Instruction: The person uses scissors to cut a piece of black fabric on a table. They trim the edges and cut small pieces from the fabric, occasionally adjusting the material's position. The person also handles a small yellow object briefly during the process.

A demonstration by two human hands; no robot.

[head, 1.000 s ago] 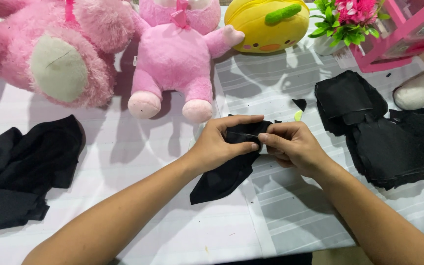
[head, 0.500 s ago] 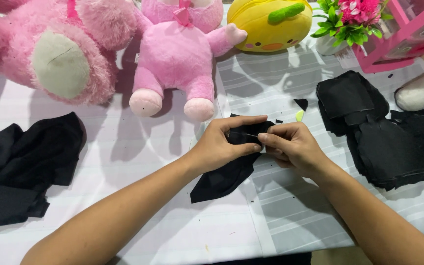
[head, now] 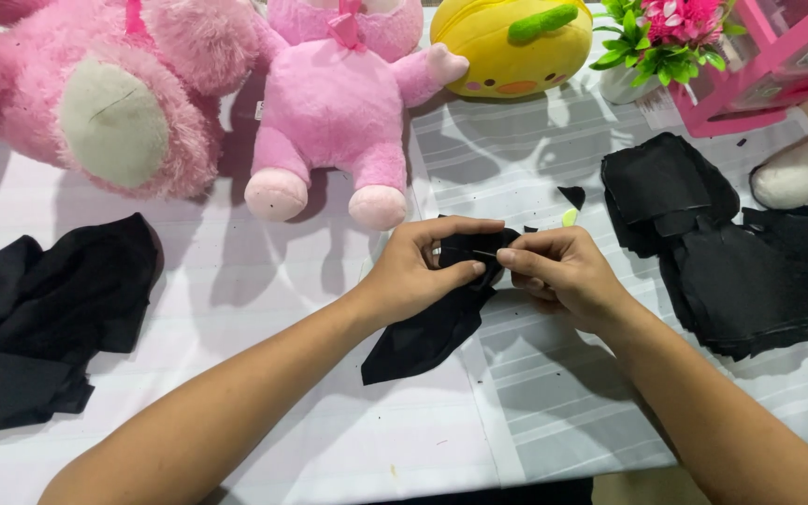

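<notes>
Two bare forearms come up from the bottom edge and meet at the middle of the white table (head: 329, 449). The left hand (head: 418, 271) curls around the upper end of a black fabric piece (head: 427, 327), thumb and fingers pressed together on the cloth so that it bunches between them. The right hand (head: 563, 276), just beside it at three o'clock, has its thumb and forefinger pinched on what looks like a thin needle (head: 481, 252) lying against the cloth; it is too fine to be sure. The lower part of the fabric trails toward seven o'clock and lies flat on the table. At nine o'clock from the hands, well apart, sits a crumpled black cloth heap (head: 44, 318). At three o'clock lies a stack of black cut pieces (head: 731, 262), with a small black scrap (head: 571, 195) and a tiny yellow-green bit (head: 569, 217) between that stack and the hands. Farther off, at twelve o'clock, a pink plush pig (head: 339, 103) sits with its feet toward the hands. At ten o'clock lies a larger fuzzy pink plush bear (head: 95, 93). At one o'clock are a yellow plush toy (head: 507, 42), a small pot of pink flowers (head: 670, 37) and a pink box frame (head: 769, 65), with a white plush paw (head: 801, 173) at the right edge.
</notes>
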